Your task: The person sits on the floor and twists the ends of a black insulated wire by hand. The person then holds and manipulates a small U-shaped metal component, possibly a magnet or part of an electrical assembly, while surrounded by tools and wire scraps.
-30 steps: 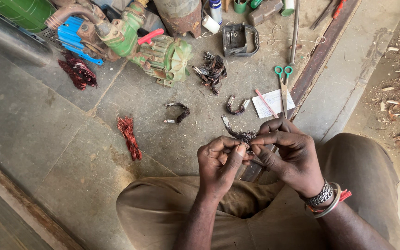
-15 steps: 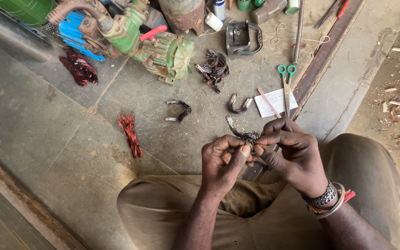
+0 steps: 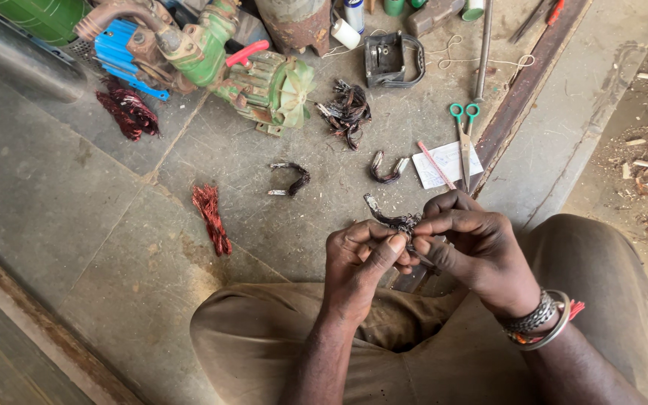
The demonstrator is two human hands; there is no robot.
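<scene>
The left hand [image 3: 360, 259] and right hand [image 3: 474, 247] cover most of the dark wire bundle [image 3: 393, 219]; only its upper end shows, and how the fingers grip the rest cannot be told. The green pump [image 3: 249, 71], the rusty cylinder [image 3: 294, 22] and the metal rod [image 3: 483, 45] are cut off by the top edge. Writing on the paper slip [image 3: 444, 166] is too small to make out.

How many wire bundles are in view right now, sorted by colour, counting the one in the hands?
Red wire bundles: 2, a dark one by the pump and a brighter one.
Dark burnt coil pieces: 4, the pile, two curved pieces, and the one held by the left hand and right hand.
Total: 6
</scene>
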